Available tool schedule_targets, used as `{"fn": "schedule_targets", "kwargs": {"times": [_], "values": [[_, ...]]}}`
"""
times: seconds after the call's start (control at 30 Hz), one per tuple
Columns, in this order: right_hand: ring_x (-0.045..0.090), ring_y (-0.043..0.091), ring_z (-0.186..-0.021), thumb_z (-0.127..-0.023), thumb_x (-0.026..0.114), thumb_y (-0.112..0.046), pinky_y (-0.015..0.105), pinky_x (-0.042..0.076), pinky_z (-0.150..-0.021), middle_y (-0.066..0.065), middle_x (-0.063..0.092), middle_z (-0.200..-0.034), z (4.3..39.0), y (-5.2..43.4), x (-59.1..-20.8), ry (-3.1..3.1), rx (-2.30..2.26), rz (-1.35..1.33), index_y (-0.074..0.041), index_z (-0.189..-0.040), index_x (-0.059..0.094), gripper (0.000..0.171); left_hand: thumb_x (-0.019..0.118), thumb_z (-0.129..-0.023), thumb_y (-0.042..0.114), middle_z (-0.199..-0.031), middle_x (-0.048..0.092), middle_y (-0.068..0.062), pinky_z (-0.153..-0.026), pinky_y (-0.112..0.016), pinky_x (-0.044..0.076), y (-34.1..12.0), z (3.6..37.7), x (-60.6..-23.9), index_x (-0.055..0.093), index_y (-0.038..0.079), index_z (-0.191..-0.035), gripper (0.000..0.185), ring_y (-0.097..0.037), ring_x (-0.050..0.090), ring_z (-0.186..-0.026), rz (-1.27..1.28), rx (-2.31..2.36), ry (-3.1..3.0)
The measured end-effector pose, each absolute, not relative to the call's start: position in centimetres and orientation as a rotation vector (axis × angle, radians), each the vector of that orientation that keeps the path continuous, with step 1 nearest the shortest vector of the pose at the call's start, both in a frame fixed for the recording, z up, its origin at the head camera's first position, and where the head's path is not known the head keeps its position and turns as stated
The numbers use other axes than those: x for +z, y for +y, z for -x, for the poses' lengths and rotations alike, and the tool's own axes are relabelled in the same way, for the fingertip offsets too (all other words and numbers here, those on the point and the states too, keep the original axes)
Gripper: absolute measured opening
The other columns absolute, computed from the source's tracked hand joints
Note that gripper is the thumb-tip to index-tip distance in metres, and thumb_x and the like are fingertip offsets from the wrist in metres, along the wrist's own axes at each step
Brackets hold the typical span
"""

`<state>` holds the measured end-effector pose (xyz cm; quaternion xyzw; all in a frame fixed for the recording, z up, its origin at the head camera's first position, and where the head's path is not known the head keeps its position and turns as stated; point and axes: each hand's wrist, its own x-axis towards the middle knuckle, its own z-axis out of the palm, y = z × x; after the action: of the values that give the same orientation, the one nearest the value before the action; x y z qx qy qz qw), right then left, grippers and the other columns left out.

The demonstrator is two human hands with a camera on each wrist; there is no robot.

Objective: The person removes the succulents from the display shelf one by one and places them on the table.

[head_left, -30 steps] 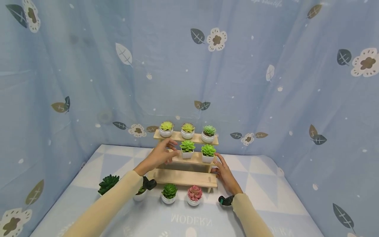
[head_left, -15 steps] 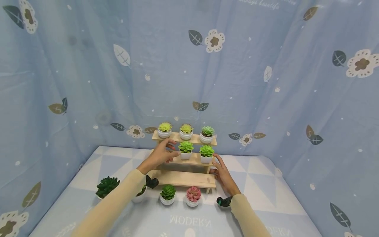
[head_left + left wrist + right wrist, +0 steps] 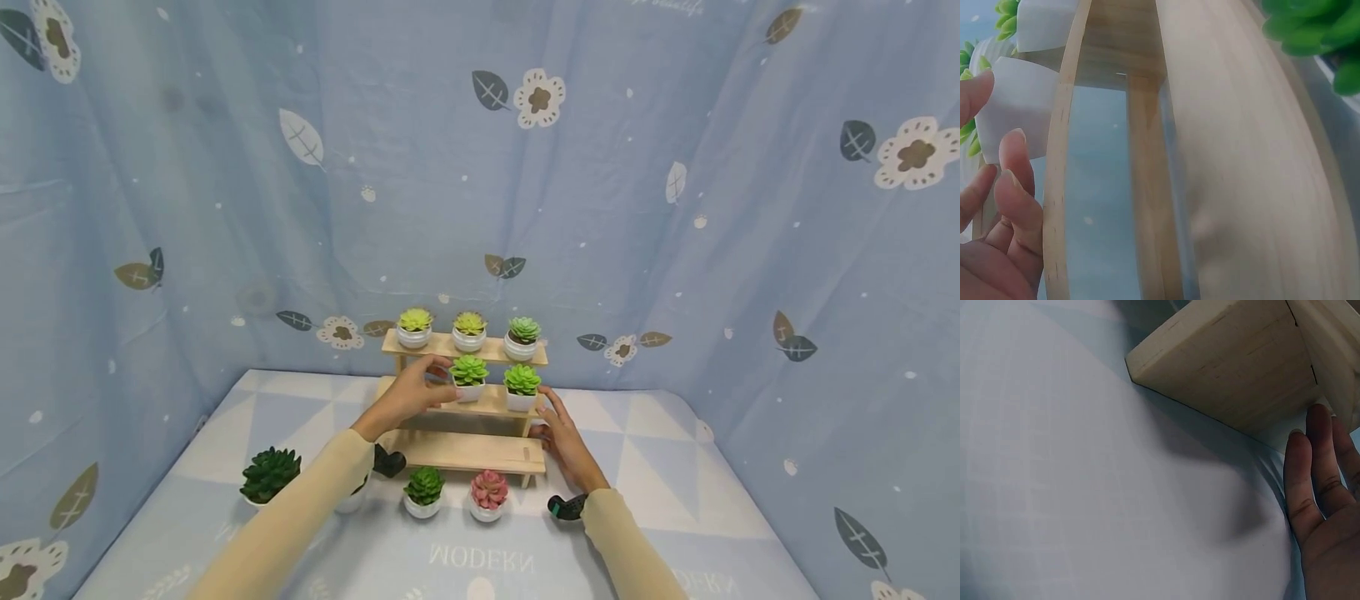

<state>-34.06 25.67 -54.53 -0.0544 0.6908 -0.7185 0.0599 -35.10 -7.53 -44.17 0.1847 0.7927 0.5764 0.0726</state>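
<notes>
A three-tier wooden stand [image 3: 465,451] sits at the back of the table. On its middle shelf are two green succulents in square white pots, a left one [image 3: 469,377] and a right one [image 3: 522,387]. My left hand [image 3: 438,382] reaches to that shelf's left part. In the left wrist view its thumb and fingertips [image 3: 1015,156] touch the left pot [image 3: 1022,103] beside the shelf edge [image 3: 1057,187]. My right hand [image 3: 551,415] lies with straight fingers [image 3: 1316,469] against the stand's right end [image 3: 1241,369], low by the table.
Three potted succulents [image 3: 468,331] line the top shelf. In front of the stand on the tablecloth [image 3: 675,500] are a dark green plant [image 3: 268,473], a green one [image 3: 423,490], a pink one [image 3: 489,493] and a pot partly hidden by my left sleeve [image 3: 348,501]. Blue patterned curtains enclose the table.
My left hand has crept rightward along the middle shelf until its fingers meet the left square pot. My right hand stays at the stand's right end.
</notes>
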Motion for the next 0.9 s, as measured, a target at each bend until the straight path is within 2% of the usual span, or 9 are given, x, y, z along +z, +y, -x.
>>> {"fn": "schedule_targets", "kwargs": {"times": [0.13,0.3,0.43,0.63,0.9], "values": [[0.060,0.030,-0.101,-0.105,0.055,-0.049,0.038,0.046,-0.083,0.013,0.056,-0.126,34.0,25.5,-54.5,2.085,-2.182,0.159,-0.046,-0.153,0.037,0.051,0.081,-0.092,0.032,-0.134,0.053,-0.020,-0.085,-0.055,0.056,-7.5,35.1,-44.2,0.053,0.013,-0.141,0.060,-0.026,0.067,-0.099,-0.556,1.754,2.366],[0.061,0.030,-0.101,-0.105,0.055,-0.051,0.038,0.046,-0.083,0.013,0.057,-0.124,33.9,25.3,-54.4,2.092,-2.176,0.149,-0.046,-0.153,0.037,0.052,0.082,-0.092,0.027,-0.132,0.054,-0.020,-0.085,-0.053,0.056,-7.2,34.9,-44.2,0.051,0.010,-0.143,0.061,-0.026,0.066,-0.097,-0.546,1.766,2.367],[0.061,0.030,-0.101,-0.104,0.055,-0.052,0.038,0.045,-0.083,0.014,0.057,-0.127,33.8,25.3,-54.4,2.102,-2.171,0.134,-0.048,-0.152,0.037,0.051,0.083,-0.091,0.028,-0.129,0.057,-0.016,-0.081,-0.047,0.058,-6.9,34.8,-44.3,0.050,0.011,-0.145,0.066,-0.025,0.067,-0.095,-0.548,1.731,2.419],[0.062,0.028,-0.101,-0.106,0.052,-0.050,0.039,0.046,-0.084,0.014,0.053,-0.131,33.7,25.6,-54.7,2.095,-2.152,0.177,-0.040,-0.156,0.032,0.054,0.084,-0.089,0.034,-0.125,0.060,-0.010,-0.075,-0.042,0.059,-6.5,35.0,-44.8,0.052,0.013,-0.145,0.068,-0.021,0.068,-0.093,-0.512,1.736,2.432],[0.060,0.027,-0.101,-0.106,0.054,-0.048,0.038,0.045,-0.083,0.012,0.055,-0.128,34.1,25.6,-54.3,2.090,-2.164,0.172,-0.045,-0.153,0.037,0.050,0.084,-0.087,0.042,-0.125,0.062,-0.008,-0.070,-0.040,0.058,-6.7,35.2,-44.4,0.053,0.016,-0.144,0.070,-0.026,0.069,-0.086,-0.539,1.722,2.438]]}}
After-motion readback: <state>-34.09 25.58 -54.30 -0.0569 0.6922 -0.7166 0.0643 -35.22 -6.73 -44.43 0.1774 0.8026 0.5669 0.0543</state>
